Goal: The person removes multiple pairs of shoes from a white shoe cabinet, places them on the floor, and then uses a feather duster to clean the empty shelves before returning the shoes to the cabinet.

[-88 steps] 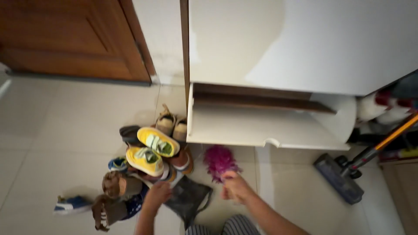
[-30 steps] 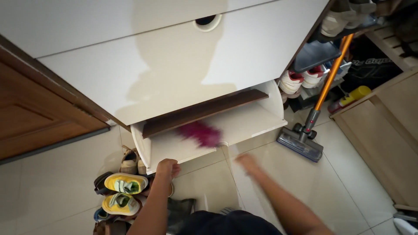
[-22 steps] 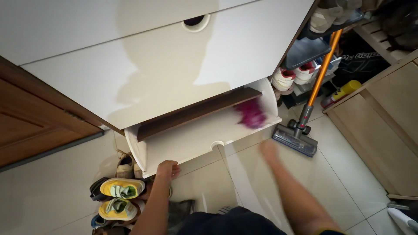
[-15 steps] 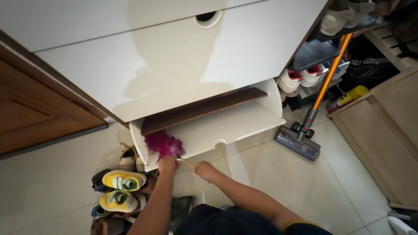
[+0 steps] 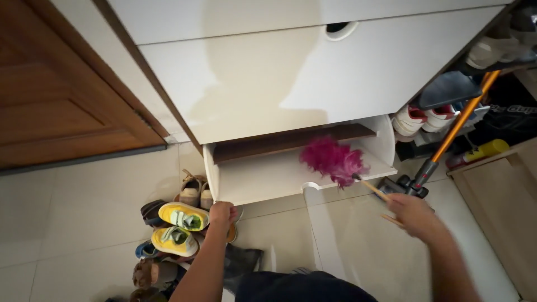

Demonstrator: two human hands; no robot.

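the dusting of the tilted-out white drawer (image 5: 268, 182) looks midway. the right hand (image 5: 413, 215) is closed around the stick of the pink feather duster (image 5: 333, 160), its head over the drawer's right end. the left hand (image 5: 222, 213) grips the drawer's front edge. sweeping leftward likely needs that steadying hold.

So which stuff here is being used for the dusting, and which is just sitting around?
In use:
- pink feather duster, held by the right hand
- open white drawer, its front edge held by the left hand

Just lying about:
- yellow shoes in the pile on the floor
- vacuum cleaner with the orange tube
- red and white shoes
- wooden door
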